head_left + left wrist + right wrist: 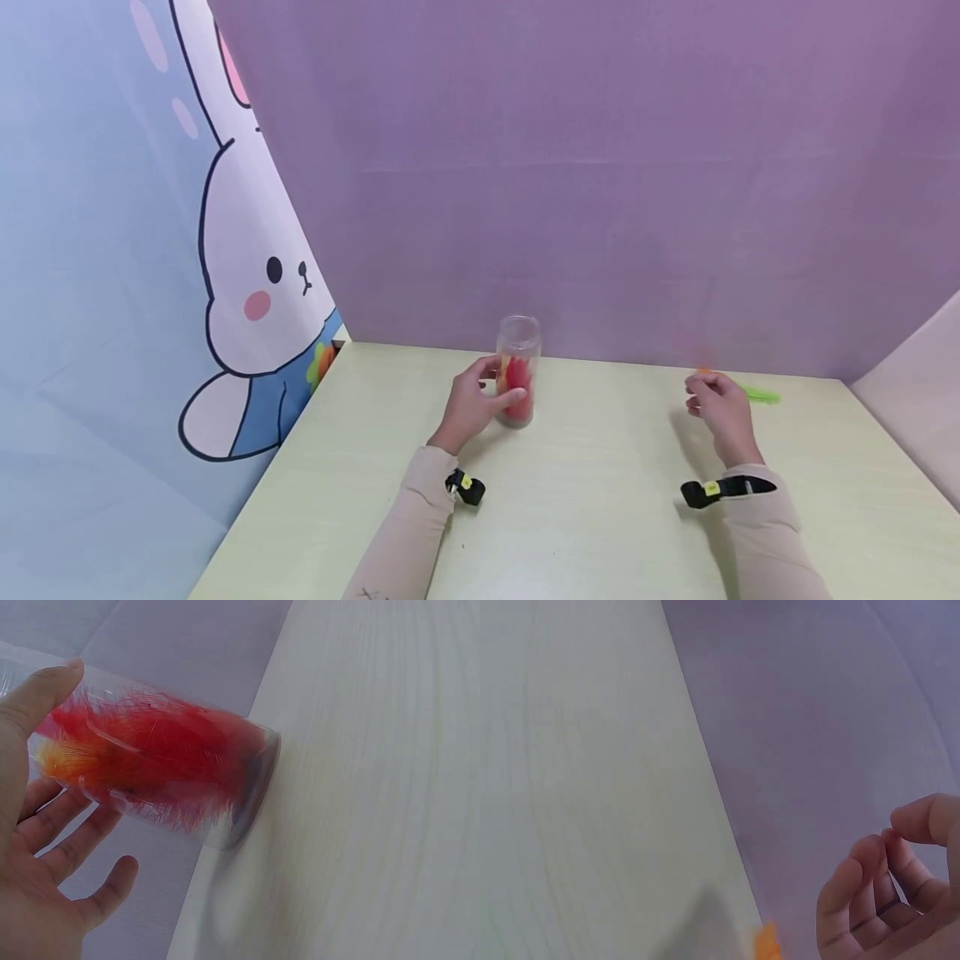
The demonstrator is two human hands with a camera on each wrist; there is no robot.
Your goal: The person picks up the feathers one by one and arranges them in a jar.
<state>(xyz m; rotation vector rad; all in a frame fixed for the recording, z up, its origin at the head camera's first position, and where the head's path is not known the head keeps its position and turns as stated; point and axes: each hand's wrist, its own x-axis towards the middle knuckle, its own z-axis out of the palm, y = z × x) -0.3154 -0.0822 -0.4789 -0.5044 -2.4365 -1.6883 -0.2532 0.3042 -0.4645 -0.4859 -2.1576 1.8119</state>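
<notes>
A clear cylindrical jar (519, 333) stands upright toward the back of the table, with fluffy red and orange-yellow feathers (161, 754) inside. My left hand (474, 402) grips its side, thumb on the near face and fingers behind. In the left wrist view the little finger stands off the wall of the jar. Over to the right, my right hand (723, 410) hovers above the table with loosely bent fingers. Its thumb and index tips are close together in the right wrist view; nothing shows between them. Near it lie an orange piece (767, 943), mostly hidden, and a green feather-like strip (761, 395).
A purple backdrop (600, 183) rises straight behind the pale wooden table (592, 500). On the left hangs a blue cloth with a rabbit drawing (240, 250). A pale panel (918, 383) borders the right side.
</notes>
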